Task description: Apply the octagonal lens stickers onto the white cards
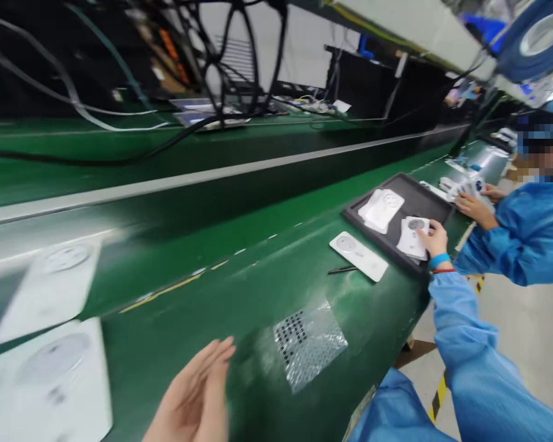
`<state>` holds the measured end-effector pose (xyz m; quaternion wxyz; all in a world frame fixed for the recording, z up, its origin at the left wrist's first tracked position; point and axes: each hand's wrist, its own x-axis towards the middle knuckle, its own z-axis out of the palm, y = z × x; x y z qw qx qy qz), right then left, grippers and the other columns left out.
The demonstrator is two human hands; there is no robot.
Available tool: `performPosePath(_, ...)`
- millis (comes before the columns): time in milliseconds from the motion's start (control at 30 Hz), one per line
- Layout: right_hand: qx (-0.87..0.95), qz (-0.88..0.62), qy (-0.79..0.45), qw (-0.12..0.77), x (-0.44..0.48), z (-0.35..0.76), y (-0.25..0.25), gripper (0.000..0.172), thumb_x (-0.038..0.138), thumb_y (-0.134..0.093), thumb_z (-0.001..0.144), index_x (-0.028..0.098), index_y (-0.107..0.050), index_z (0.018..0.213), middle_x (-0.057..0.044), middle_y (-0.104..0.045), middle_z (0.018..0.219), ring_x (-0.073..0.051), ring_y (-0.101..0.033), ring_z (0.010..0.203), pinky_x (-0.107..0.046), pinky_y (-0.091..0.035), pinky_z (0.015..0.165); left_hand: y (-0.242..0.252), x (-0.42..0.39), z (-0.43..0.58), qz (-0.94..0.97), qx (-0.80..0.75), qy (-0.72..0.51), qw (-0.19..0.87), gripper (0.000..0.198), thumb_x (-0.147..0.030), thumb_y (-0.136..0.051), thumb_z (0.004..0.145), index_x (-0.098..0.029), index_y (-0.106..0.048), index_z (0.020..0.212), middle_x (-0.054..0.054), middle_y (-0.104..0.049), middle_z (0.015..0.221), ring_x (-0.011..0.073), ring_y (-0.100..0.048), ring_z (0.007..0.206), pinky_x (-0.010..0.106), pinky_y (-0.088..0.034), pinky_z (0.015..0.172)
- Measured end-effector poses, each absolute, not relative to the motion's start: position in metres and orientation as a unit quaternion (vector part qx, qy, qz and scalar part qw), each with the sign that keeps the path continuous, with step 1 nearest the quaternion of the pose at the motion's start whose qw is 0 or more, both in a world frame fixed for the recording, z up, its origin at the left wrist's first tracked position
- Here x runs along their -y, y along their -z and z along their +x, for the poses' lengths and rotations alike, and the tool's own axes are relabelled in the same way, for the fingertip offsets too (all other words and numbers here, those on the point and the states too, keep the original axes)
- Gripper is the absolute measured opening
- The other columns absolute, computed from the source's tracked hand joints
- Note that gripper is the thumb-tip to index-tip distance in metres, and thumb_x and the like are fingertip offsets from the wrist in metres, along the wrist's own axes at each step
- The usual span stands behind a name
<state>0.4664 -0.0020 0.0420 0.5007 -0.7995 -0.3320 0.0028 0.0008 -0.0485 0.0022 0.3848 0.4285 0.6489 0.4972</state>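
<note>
At the bottom centre my left hand point(191, 393) hovers over the green bench, fingers stretched out together and thumb close by, with nothing in it. Just right of it lies a clear bubble-wrap sheet point(325, 344) with rows of small black dots point(291, 331). My right hand point(437, 238) reaches to the black tray point(350, 212) and grips a white panel point(417, 226) with a round grey dial, at the top of a small stack. A second stack of white panels point(384, 209) sits in the tray's far part. Between tray and bubble wrap lies a single white panel point(362, 256).
A black pen point(342, 269) touches the single panel. Large white panels point(50, 380) lie at the left. A metal rail point(239, 169) runs along the bench, with black cables point(239, 61) hanging above. At right, a co-worker in a blue sleeve point(529, 227) handles white parts.
</note>
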Motion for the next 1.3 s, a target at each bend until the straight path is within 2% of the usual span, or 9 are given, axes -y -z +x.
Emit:
performPosePath(167,0.419,-0.800,0.045,0.426,0.000,0.456,-0.034,0.030,0.034,-0.068,0.077,0.008,-0.066,0.093,-0.029,-0.059,0.120,-0.037,-0.047,0.127,-0.053,-0.026,0.110,0.001,0.048,0.005,0.430,-0.649,-0.481,0.404,0.038,-0.043,-0.062,0.080,-0.015,-0.066,0.104,0.014,-0.074,0.107,0.0258,-0.071,0.097,0.044,-0.052,0.096)
performPosePath(300,0.602,-0.709,-0.022,0.367,0.018,0.356,-0.014,0.035,0.039,-0.067,0.083,0.021,-0.066,0.113,-0.010,-0.063,0.128,-0.026,-0.055,0.124,-0.045,-0.040,0.109,0.017,0.049,0.009,0.468,-0.659,-0.438,0.394,0.035,-0.041,-0.055,0.082,-0.014,-0.066,0.102,0.015,-0.073,0.105,0.0249,-0.070,0.095,0.042,-0.054,0.091)
performPosePath(400,0.827,-0.515,-0.132,0.181,0.037,0.266,0.014,0.063,0.044,-0.071,0.083,0.022,-0.050,0.138,-0.013,-0.047,0.147,-0.032,-0.042,0.138,-0.055,-0.041,0.108,0.024,0.051,0.013,0.495,-0.666,-0.391,0.399,0.034,-0.040,-0.054,0.080,-0.014,-0.068,0.096,0.017,-0.071,0.103,0.0276,-0.068,0.091,0.047,-0.053,0.088)
performPosePath(467,0.860,-0.470,-0.143,0.137,0.043,0.230,0.030,0.054,0.037,-0.068,0.087,0.021,-0.052,0.136,-0.014,-0.048,0.147,-0.031,-0.042,0.139,-0.058,-0.042,0.107,0.023,0.053,0.018,0.507,-0.667,-0.379,0.393,0.033,-0.040,-0.057,0.077,-0.014,-0.070,0.091,0.018,-0.069,0.104,0.0308,-0.064,0.096,0.051,-0.048,0.092)
performPosePath(600,0.864,-0.450,-0.136,0.179,0.043,0.221,0.044,0.027,0.023,-0.053,0.096,0.021,-0.063,0.122,-0.012,-0.059,0.136,-0.025,-0.051,0.132,-0.056,-0.040,0.109,0.014,0.057,0.028,0.521,-0.656,-0.368,0.402,0.030,-0.044,-0.065,0.072,-0.015,-0.072,0.078,0.016,-0.065,0.095,0.0334,-0.058,0.099,0.054,-0.039,0.098)
performPosePath(733,0.870,-0.422,-0.119,0.226,0.042,0.231,0.036,0.028,0.020,-0.049,0.098,0.019,-0.061,0.123,-0.013,-0.063,0.131,-0.024,-0.056,0.127,-0.058,-0.039,0.108,0.012,0.056,0.032,0.505,-0.612,-0.369,0.484,0.023,-0.040,-0.065,0.075,-0.018,-0.072,0.073,0.010,-0.071,0.087,0.0278,-0.062,0.090,0.045,-0.043,0.094)
performPosePath(900,0.862,-0.410,-0.137,0.265,0.045,0.222,0.013,0.029,0.029,-0.055,0.096,0.017,-0.062,0.122,-0.016,-0.063,0.130,-0.029,-0.055,0.126,-0.063,-0.037,0.107,0.015,0.057,0.034,0.432,-0.571,-0.388,0.581,0.023,-0.038,-0.063,0.077,-0.017,-0.069,0.072,0.005,-0.071,0.071,0.0196,-0.065,0.072,0.031,-0.051,0.074)
performPosePath(1067,0.796,-0.391,-0.245,0.392,0.038,0.205,0.003,0.017,0.020,-0.054,0.096,0.019,-0.071,0.093,-0.007,-0.072,0.093,-0.015,-0.068,0.086,-0.031,-0.057,0.083,0.014,0.056,0.038,0.359,-0.541,-0.419,0.635,0.019,-0.035,-0.066,0.075,-0.017,-0.067,0.069,0.000,-0.068,0.066,0.0128,-0.062,0.066,0.023,-0.050,0.070)
performPosePath(1300,0.754,-0.397,-0.352,0.389,0.043,0.201,0.010,0.017,0.026,-0.058,0.094,0.021,-0.073,0.087,-0.005,-0.074,0.089,-0.015,-0.072,0.082,-0.022,-0.059,0.077,0.012,0.065,0.040,0.345,-0.569,-0.452,0.594,0.010,-0.022,-0.072,0.065,-0.015,-0.068,0.059,0.001,-0.066,0.056,0.0102,-0.055,0.052,0.021,-0.045,0.056)
